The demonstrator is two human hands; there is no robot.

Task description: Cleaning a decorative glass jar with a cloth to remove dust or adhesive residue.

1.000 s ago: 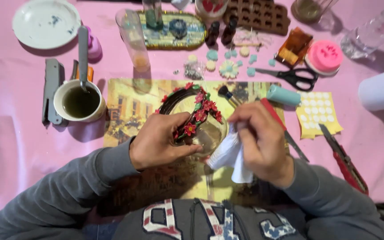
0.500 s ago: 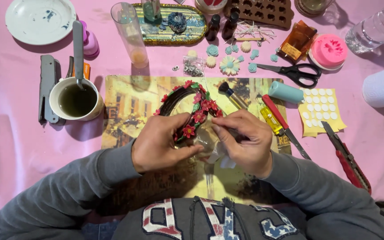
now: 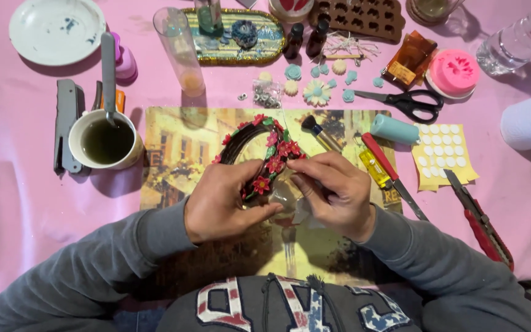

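On the picture mat (image 3: 179, 154) at the middle of the pink table (image 3: 19, 203), a dark ring (image 3: 259, 154) trimmed with red flowers lay tilted, its lower end between the 2 hands. The left hand (image 3: 222, 203) was curled around that lower end, thumb and fingers closed on it from 9 o'clock. The right hand (image 3: 339, 193) sat at 3 o'clock of the ring's lower end, fingertips (image 3: 299, 181) pinched together and touching it; whether they gripped anything small could not be told. A bit of white tissue (image 3: 299, 209) showed under that hand. The ring's upper arc stretched away toward 12 o'clock, clear of both hands. At 9 o'clock stood a cup (image 3: 104, 140) of dark liquid; at 3 o'clock lay a red cutter (image 3: 391, 175), and scissors (image 3: 404, 103) at 2 o'clock.
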